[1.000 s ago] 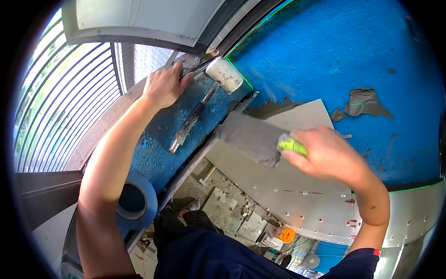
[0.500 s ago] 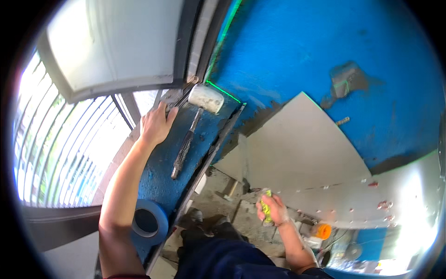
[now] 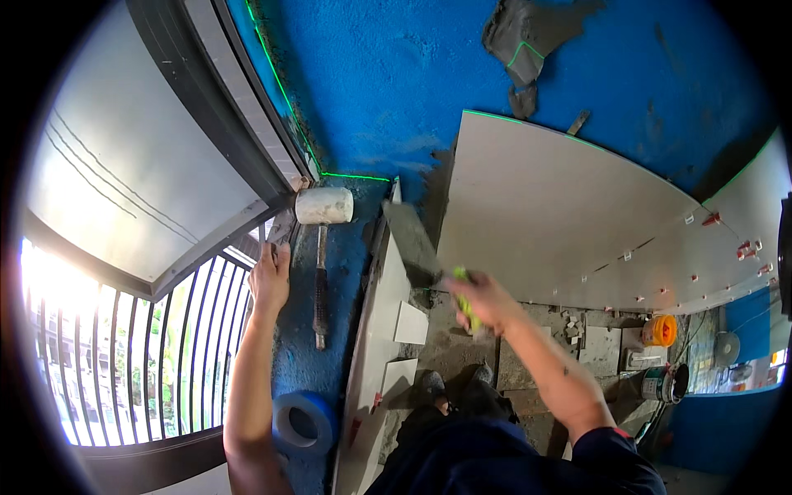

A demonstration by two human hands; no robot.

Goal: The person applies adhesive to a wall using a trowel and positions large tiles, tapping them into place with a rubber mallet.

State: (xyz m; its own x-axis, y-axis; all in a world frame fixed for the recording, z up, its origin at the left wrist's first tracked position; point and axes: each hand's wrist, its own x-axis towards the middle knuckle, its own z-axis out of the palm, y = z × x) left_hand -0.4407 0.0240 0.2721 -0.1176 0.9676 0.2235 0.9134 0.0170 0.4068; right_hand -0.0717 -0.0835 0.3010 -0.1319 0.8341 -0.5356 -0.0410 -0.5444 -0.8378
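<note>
My right hand point(image 3: 485, 301) grips the yellow-green handle of a trowel, whose long flat grey blade point(image 3: 410, 239) points up and left beside the large pale tile point(image 3: 561, 206) on the blue wall. My left hand point(image 3: 270, 280) is at the window end of the blue ledge, fingers closed at the edge of a grey piece point(image 3: 282, 225) by the frame; what they grip is unclear. Just right of those fingers a white-headed mallet point(image 3: 324, 206) lies on the ledge, handle toward me. A roll of blue tape point(image 3: 281, 422) lies nearer, beside my left forearm.
A dark-framed window panel point(image 3: 107, 165) and barred opening point(image 3: 140, 363) are on the left. Green laser lines cross the blue wall point(image 3: 388, 74), which has a grey mortar patch point(image 3: 516, 41). Tile offcuts point(image 3: 411, 323), an orange container point(image 3: 660, 331) and a bucket point(image 3: 660, 384) stand below.
The view has shifted right. My right hand has risen with the trowel, its blade now nearer the ledge edge. My left hand stays by the window frame; the mallet and tape remain on the ledge.
</note>
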